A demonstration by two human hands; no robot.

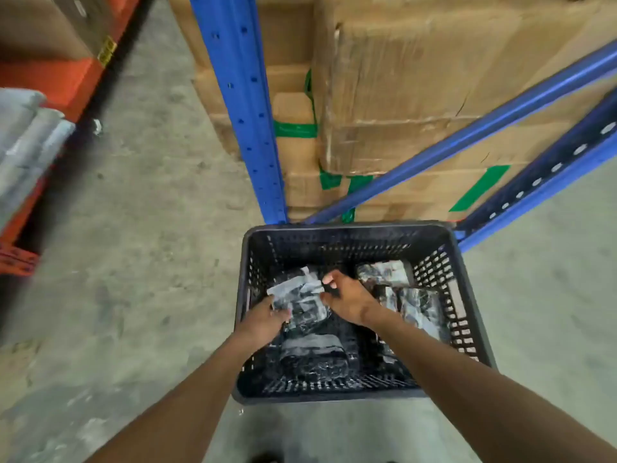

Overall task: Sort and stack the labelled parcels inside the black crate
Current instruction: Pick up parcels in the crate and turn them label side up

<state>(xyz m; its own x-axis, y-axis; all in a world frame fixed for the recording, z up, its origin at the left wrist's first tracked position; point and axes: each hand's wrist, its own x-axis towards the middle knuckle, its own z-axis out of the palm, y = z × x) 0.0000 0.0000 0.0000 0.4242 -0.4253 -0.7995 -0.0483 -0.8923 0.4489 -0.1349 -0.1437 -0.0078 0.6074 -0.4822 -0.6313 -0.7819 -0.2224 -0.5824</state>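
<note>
A black perforated crate [467, 289] stands on the concrete floor in front of me. Inside lie several dark parcels in clear wrap with pale labels. Both my hands are down in the crate on one parcel [302, 297] at its left middle. My left hand [267, 317] grips the parcel's near left corner. My right hand [347, 300] pinches its right edge with thumb and fingers. Another parcel [384, 272] lies at the far right, one more [419, 307] just in front of it, and a dark bundle [314, 357] sits near the crate's front.
Blue rack uprights [240, 105] and a slanted brace [467, 135] rise right behind the crate, with stacked cardboard boxes [434, 78] taped in green. An orange shelf [66, 78] with grey sacks [30, 142] runs along the left. Bare concrete floor [143, 228] lies between.
</note>
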